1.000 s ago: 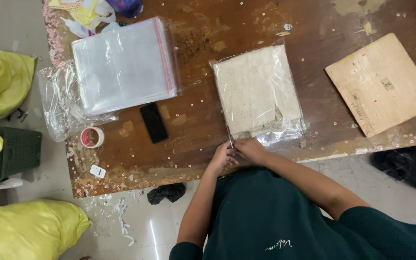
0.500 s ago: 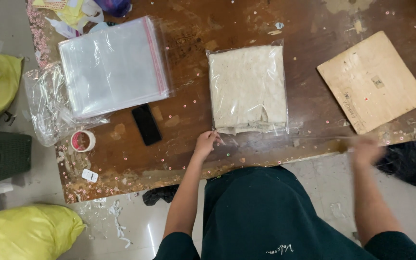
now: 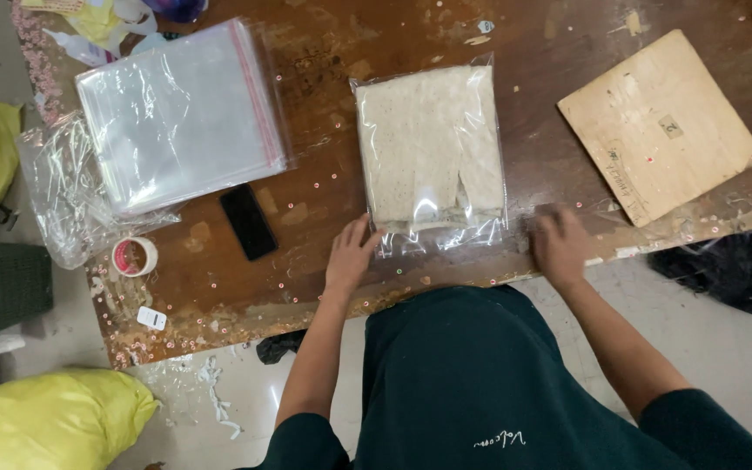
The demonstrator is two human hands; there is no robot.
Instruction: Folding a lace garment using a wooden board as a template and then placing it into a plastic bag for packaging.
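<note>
A clear plastic bag holding a folded cream-coloured cloth lies flat near the middle of the worn brown wooden table, its long axis running from the near edge to the far side, with the loose open flap of plastic pointing toward the person at the near end. The left hand rests on the tabletop with fingers spread apart, its fingertips touching the near left corner of the bag. The right hand lies just beside the near right corner; it is blurred, so I cannot tell whether its fingers are together or gripping anything. To the left of the bag sits a stack of empty clear plastic bags with a red strip along one edge, and near it a black rectangular phone lies flat. Further left, at the table's edge, are a small roll of tape with a red core and crumpled clear plastic wrapping. To the right of the bag lies a square piece of tan cardboard, turned at an angle. The tabletop is scratched, stained and dotted with tiny pale specks. Beyond the table's left side, yellow sacks sit on a pale floor littered with white scraps.
</note>
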